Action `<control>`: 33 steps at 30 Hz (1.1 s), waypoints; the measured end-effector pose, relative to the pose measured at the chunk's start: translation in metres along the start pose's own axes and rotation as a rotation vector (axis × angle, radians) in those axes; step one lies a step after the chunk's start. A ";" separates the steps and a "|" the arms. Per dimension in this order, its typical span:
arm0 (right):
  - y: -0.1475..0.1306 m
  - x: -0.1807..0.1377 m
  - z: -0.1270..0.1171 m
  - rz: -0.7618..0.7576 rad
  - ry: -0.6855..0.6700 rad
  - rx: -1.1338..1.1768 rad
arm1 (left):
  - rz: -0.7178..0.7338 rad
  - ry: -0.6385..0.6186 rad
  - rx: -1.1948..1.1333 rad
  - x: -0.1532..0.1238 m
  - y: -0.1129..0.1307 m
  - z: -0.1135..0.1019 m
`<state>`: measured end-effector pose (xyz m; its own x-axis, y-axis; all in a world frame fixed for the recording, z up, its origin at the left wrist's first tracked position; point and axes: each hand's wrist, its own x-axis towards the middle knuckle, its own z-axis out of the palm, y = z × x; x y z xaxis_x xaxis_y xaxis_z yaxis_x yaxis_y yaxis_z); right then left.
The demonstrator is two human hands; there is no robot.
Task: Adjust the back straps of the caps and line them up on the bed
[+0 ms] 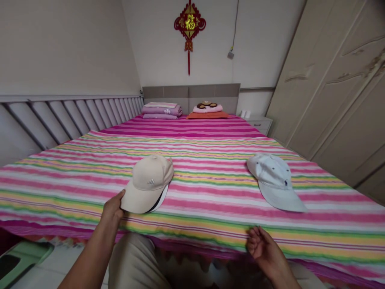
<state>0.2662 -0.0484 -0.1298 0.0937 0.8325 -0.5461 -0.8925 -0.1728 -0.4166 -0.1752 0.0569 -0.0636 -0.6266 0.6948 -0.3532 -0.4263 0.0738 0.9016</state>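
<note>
My left hand (112, 208) pinches the left edge of the brim of a beige baseball cap (148, 173) with a small logo on its front. Beneath that brim shows the edge of a second brim (161, 200), white and dark; the rest of it is hidden. To the right, a pale blue-white baseball cap (272, 172) with a small dark emblem lies on the bed, its brim pointing to the lower right. My right hand (261, 247) is held near the bed's front edge, below the pale cap and apart from it. Its fingers are loosely curled, with nothing visible in them.
A striped sheet (207, 196) covers the bed. Folded purple bedding (162, 111) and a pink and orange pile (207, 112) rest by the headboard (210, 94). A railing (75, 116) runs along the left, a wardrobe (337, 80) stands right, and a green stool (30, 257) is lower left.
</note>
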 end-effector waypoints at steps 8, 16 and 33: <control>0.000 0.001 -0.004 0.000 -0.039 -0.049 | 0.326 0.217 0.227 -0.008 -0.020 -0.015; 0.001 0.003 -0.006 -0.031 -0.029 -0.078 | 1.305 -0.080 1.360 -0.044 -0.049 -0.017; -0.067 0.019 -0.007 -0.477 0.289 0.007 | 1.385 -0.053 1.531 -0.034 -0.065 -0.010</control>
<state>0.3308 -0.0244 -0.1175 0.6042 0.6393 -0.4757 -0.7245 0.1922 -0.6620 -0.1329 0.0210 -0.1126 0.0426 0.8156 0.5771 0.9985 -0.0155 -0.0518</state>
